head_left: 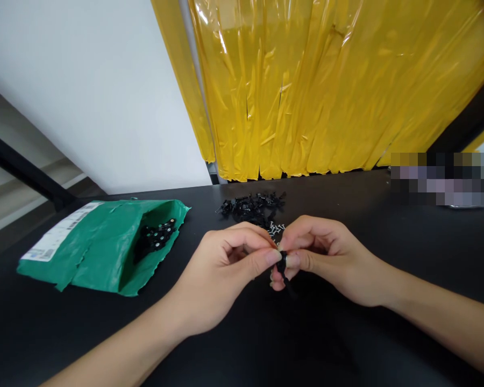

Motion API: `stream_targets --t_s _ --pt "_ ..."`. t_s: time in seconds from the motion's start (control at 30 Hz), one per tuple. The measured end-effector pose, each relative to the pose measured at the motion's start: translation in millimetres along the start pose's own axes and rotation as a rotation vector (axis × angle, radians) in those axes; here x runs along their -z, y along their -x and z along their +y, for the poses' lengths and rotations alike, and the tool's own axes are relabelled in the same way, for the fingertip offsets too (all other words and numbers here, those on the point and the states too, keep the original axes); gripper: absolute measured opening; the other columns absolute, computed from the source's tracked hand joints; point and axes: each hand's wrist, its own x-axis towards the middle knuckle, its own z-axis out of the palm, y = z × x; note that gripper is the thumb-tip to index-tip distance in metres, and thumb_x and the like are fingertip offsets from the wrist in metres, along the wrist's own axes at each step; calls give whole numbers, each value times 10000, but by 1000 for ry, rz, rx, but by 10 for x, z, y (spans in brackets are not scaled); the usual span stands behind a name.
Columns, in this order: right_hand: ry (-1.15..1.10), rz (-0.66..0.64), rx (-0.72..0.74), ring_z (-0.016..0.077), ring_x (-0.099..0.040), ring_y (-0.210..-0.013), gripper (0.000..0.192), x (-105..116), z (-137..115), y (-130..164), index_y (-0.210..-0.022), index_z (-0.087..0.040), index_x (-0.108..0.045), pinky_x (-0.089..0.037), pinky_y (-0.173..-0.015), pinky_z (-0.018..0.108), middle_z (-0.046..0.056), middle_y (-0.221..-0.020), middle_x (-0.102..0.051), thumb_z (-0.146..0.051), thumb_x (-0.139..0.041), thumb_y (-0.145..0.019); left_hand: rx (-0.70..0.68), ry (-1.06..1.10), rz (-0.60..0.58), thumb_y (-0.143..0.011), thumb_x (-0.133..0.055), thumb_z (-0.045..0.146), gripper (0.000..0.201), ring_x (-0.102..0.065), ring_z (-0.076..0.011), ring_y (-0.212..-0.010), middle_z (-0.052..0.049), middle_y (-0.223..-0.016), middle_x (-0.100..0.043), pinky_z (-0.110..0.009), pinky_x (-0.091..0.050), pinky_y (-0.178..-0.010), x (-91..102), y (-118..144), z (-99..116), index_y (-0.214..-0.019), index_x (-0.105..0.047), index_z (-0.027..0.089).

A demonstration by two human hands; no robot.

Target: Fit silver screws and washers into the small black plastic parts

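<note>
Between both sets of fingertips is a small black part [283, 267], narrow and tilted, with its lower end pointing down. My left hand [234, 274] pinches its upper end between thumb and forefinger. From the other side my right hand [328, 258] grips the same part, thumb in front and other fingers curled behind. Exactly what kind of part it is cannot be made out, since the fingers cover most of it. Just beyond the fingertips lie several silver screws [277, 230], partly hidden by the hands. Behind them spreads a heap of small black pieces [252, 207].
On the left of the black table [210, 355] lies an open green plastic mailer bag [100, 244] with black pieces [157, 236] inside its mouth. Yellow plastic strips [306, 97] hang along the back edge, beside a white panel [116, 91]. A pixelated area covers the far right.
</note>
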Motion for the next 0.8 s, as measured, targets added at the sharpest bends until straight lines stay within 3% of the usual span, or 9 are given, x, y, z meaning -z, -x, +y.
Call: stream_targets --t_s 0.27,0.4,0.53,0.67,0.8 --pt "13 -43 -11 130 -795 -812 89 9 11 21 -992 -177 -709 -618 -752 230 15 -875 -801 -106 -726 -942 188 110 -54 -841 -846 295 200 -698 -112 -690 -5 -812 -714 -212 -420 -598 67 -9 -53 -790 -729 141" --pt "1 -38 4 111 -791 -814 91 15 0 30 -980 -182 -718 -617 -753 206 -5 -865 -788 -96 -713 -951 223 147 -98 -839 -849 269 151 -716 -122 -739 -16 -841 -748 -204 -420 -616 87 -5 -58 -855 -752 155" --pt "-21 -9 6 110 -793 -788 61 15 -11 21 -974 -182 -717 -630 -736 203 -5 -863 -793 -126 -725 -951 156 76 -70 -924 -768 316 125 -680 -98 -764 -16 -865 -759 -187 -446 -635 106 -17 -57 -943 -780 192" --pt "-33 6 2 131 -797 -768 48 7 -11 6 -966 -173 -710 -648 -727 234 17 -869 -805 -135 -732 -946 40 -86 4 -951 -732 302 214 -635 -76 -744 -7 -866 -723 -170 -471 -636 76 -34 -37 -786 -773 171" --pt "-28 8 8 135 -796 -745 57 -4 -5 -2 -965 -173 -709 -654 -705 241 15 -852 -803 -147 -748 -934 -20 -45 9 -893 -784 186 163 -649 -72 -702 -6 -841 -694 -162 -504 -628 12 -30 -1 -735 -775 148"
